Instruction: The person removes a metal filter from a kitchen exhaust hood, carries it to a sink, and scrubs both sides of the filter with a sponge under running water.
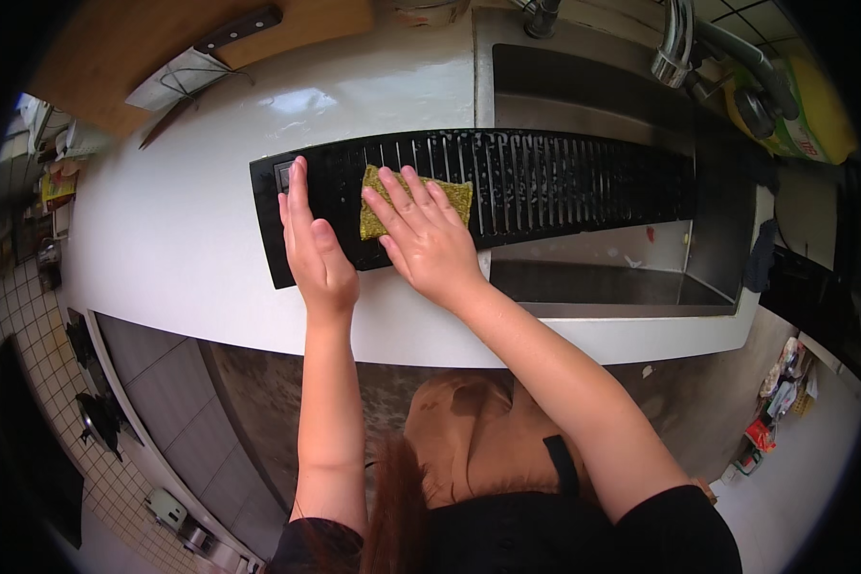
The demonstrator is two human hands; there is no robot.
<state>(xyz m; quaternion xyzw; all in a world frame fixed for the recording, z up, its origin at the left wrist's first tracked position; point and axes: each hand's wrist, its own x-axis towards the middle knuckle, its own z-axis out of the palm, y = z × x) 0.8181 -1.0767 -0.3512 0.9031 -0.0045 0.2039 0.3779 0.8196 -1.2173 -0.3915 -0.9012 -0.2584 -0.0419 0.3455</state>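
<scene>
A long black slatted panel (316, 237), wet with droplets and suds, spans from the white countertop across the sink. My right hand (430, 244) lies flat on a yellow-green scouring pad (455, 195), its fingers spread, pressing the pad against the panel's slats. Near the panel's left end, my left hand (316, 251) stands on its edge on the black surface. Its fingers point away from me and its thumb is apart from them; nothing shows in its palm. Beside it, a small rectangular recess (282, 176) in the panel is partly covered by the fingers.
Under the panel's right part is a steel sink (603, 283), with a chrome faucet (673, 57) above its back right. A yellow bottle (811, 115) stands behind the right corner. At the back left, a cleaver (179, 72) sits by a wooden board (93, 64). Water wets the white countertop (172, 229).
</scene>
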